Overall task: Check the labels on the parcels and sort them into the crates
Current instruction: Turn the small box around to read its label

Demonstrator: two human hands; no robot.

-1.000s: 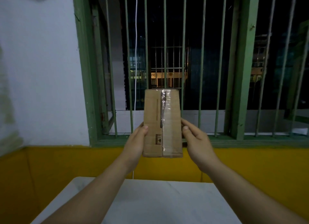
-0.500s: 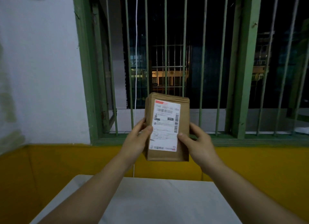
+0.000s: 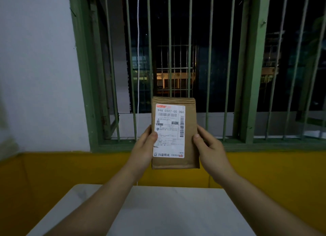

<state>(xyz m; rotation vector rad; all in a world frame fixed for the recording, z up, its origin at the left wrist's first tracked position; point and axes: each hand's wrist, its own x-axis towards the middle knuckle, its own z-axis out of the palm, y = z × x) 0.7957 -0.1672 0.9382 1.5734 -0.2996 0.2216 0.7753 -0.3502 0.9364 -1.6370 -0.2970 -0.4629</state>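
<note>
Brown parcel (image 3: 191, 130) now label-side (image 3: 169, 130) out (earlier: taped seam).

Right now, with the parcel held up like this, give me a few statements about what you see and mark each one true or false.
1. Both hands hold the brown parcel upright in front of the barred window. True.
2. The parcel's taped seam faces the camera. False: the white shipping label faces the camera.
3. The left hand has its thumb resting on the label's left edge. True.
4. The parcel lies flat on the white table. False: it is held in the air above the table's far edge.
5. The right hand covers the label's barcode. False: it grips the parcel's right edge, clear of the label.
</note>
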